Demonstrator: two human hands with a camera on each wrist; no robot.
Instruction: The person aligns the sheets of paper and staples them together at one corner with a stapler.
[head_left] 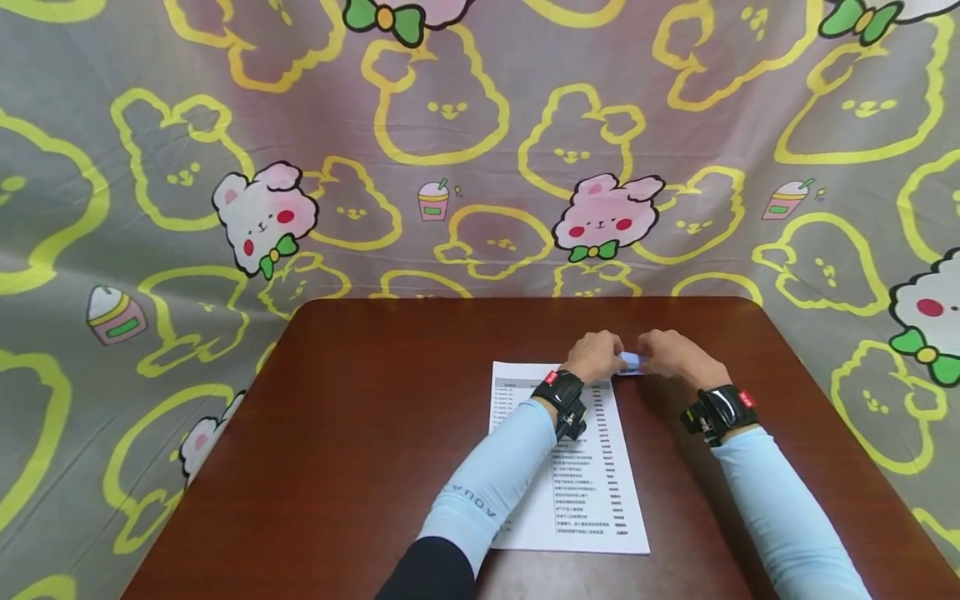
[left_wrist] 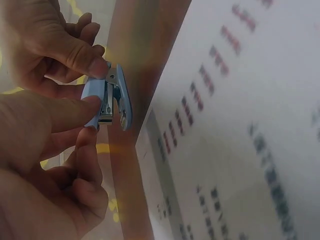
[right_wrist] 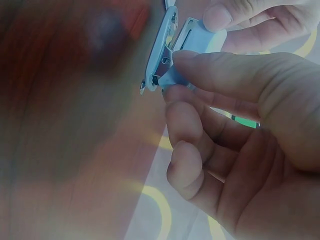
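Note:
A small light-blue stapler (head_left: 631, 362) is held between both hands just past the top right corner of the paper. My left hand (head_left: 595, 357) pinches one end of it between thumb and fingers. At the other end, my right hand (head_left: 681, 357) grips it near the hinge. Seen from the left wrist, the stapler (left_wrist: 94, 95) shows its metal inner parts, with its base spread apart from the upper body. The right wrist view shows the same gap in the stapler (right_wrist: 159, 50). Whether any staples sit inside cannot be told.
Printed sheets of paper (head_left: 570, 533) lie on the brown table (head_left: 360, 450), partly under my left forearm. A grey curtain (head_left: 480, 75) with yellow cartoon outlines hangs behind the table's far edge and along its sides.

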